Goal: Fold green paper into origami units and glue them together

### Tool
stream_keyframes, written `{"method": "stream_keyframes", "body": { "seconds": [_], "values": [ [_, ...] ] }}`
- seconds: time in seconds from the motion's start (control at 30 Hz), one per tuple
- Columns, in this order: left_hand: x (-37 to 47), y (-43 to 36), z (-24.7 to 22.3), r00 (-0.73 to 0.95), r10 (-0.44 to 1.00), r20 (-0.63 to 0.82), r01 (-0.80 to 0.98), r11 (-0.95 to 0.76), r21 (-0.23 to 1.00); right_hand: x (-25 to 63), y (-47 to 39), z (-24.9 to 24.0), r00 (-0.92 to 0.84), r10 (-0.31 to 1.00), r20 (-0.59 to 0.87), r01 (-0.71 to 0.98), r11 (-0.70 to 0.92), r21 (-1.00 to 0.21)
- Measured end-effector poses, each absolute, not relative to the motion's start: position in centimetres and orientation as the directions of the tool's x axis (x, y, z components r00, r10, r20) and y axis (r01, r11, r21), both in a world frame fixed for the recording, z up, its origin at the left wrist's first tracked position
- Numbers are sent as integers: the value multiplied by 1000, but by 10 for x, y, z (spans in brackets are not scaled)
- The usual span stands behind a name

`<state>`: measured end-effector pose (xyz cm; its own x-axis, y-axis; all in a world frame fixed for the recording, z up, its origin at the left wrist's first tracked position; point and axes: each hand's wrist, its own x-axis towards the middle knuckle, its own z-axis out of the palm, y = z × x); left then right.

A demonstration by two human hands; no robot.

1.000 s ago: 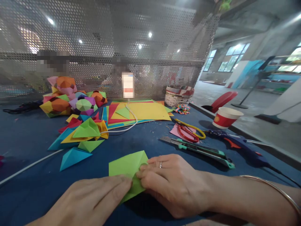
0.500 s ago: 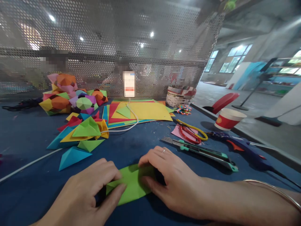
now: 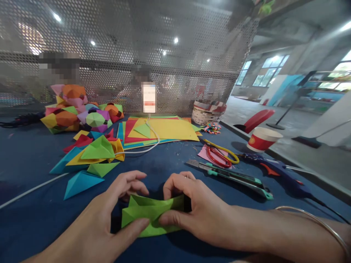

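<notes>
A piece of bright green folded paper stands low on the table at the front centre, its upper flap lifted a little. My right hand grips its right end, thumb on the front and curled fingers behind. At the left end, the thumb of my left hand presses the paper's front, while the other fingers arch loosely behind its top edge. Folded paper pieces in green, blue and other colours lie in a heap beyond my left hand. A green utility knife with its blade out lies beyond my right hand.
Paper balls sit at the back left. Coloured sheets, a phone with a white cable, and a basket are at the back. Scissors, a glue gun and a paper cup are on the right.
The left fingers have lifted from the green paper and spread behind it. Its upper flap has risen, and the right thumb has come onto its front.
</notes>
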<state>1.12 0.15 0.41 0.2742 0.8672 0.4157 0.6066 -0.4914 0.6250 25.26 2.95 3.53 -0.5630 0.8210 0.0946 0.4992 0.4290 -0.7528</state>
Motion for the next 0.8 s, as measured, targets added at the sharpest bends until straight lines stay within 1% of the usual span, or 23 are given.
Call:
{"method": "stream_keyframes", "body": {
  "seconds": [0.07, 0.13, 0.2, 0.3, 0.4, 0.57, 0.8],
  "values": [
    [13, 4, 10, 292, 907, 304, 569, -420, 706, 253, 29, 35, -528, 848, 48, 484, 347, -803],
    [15, 6, 17, 320, 936, 147, 594, -319, 738, 253, 30, 34, -509, 860, 21, 451, 288, -845],
    [16, 8, 21, 286, 954, 85, 601, -248, 759, 252, 32, 34, -503, 864, 17, 420, 262, -869],
    [15, 10, 17, 247, 966, 79, 559, -209, 802, 251, 34, 34, -490, 870, 62, 422, 299, -856],
    [12, 10, 12, 265, 962, 64, 535, -202, 821, 250, 34, 36, -491, 866, 93, 416, 327, -848],
    [11, 8, 13, 268, 961, 63, 526, -201, 826, 252, 34, 36, -510, 857, 75, 351, 287, -891],
    [13, 9, 15, 284, 957, 61, 508, -204, 837, 254, 36, 34, -522, 851, 63, 329, 269, -905]
  ]
}}
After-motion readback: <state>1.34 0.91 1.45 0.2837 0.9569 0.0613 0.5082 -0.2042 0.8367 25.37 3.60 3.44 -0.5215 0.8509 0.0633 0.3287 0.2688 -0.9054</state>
